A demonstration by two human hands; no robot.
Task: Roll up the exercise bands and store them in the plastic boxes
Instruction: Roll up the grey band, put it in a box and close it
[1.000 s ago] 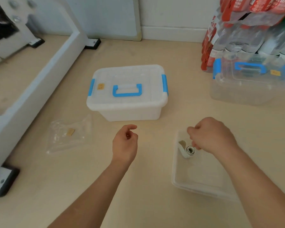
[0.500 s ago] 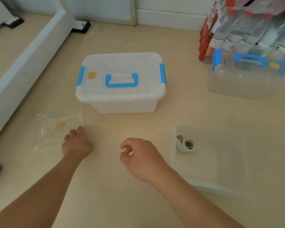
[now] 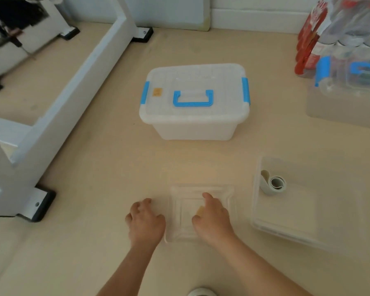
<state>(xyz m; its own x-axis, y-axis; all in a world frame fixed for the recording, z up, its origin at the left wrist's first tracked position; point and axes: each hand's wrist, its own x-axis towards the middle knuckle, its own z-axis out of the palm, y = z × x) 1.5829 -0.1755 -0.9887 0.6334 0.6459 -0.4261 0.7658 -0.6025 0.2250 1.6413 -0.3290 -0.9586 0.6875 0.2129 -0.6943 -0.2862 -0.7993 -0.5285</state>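
Note:
A clear plastic bag (image 3: pixel 201 229) with a yellow sticker lies flat on the floor right in front of me. My left hand (image 3: pixel 145 223) sits at the bag's left edge with curled fingers gripping it. My right hand (image 3: pixel 214 218) rests on top of the bag, index finger stretched forward. What the bag holds cannot be made out. To the right stands an open clear box (image 3: pixel 263 226), and a rolled pale band (image 3: pixel 273 184) lies in its far left corner. A closed white box with blue handle and latches (image 3: pixel 192 99) stands further ahead.
A third clear box with a blue-handled lid (image 3: pixel 340 97) sits at the far right, in front of shrink-wrapped bottles (image 3: pixel 329 35). A white frame with black feet (image 3: pixel 41 135) runs along the left. A white rounded object (image 3: pixel 201 292) shows at the bottom edge.
The plastic bag has moved from the left to the floor right in front of me. My left hand came with it, and my right hand has landed on top of it.

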